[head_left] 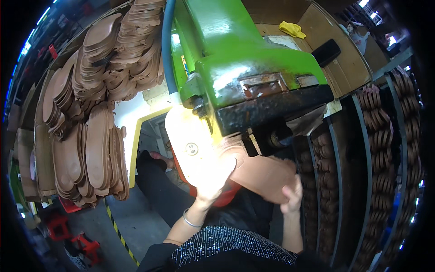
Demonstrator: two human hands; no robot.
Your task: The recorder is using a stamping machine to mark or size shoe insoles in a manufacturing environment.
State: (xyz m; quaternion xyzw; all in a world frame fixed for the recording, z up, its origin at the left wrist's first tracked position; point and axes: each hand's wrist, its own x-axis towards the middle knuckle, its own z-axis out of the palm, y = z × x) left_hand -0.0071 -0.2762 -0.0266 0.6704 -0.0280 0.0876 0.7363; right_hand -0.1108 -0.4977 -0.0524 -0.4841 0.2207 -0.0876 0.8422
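A brown shoe sole (267,177) with a ragged edge is held up under the head of a green machine (253,63). My left hand (213,179), washed out by glare, is closed on the sole's left end, with its thumb on the upper face. At the other end, the fingers of my right hand (292,195) grip the sole's lower right edge. Just left of it, next to my left hand, is a glaring white, sole-shaped thing (186,136) with a small round mark; whether my left hand also touches it I cannot tell. The sole's inner end lies against dark metal parts under the head.
Stacks of brown soles (99,145) fill a carton on the left. A yellow-edged table opening (138,136) lies beside them. Racks (380,167) of brown soles stand on the right. Behind the machine, an open carton (349,59) holds a yellow cloth (292,30). A blue hose (168,50) runs down beside the machine.
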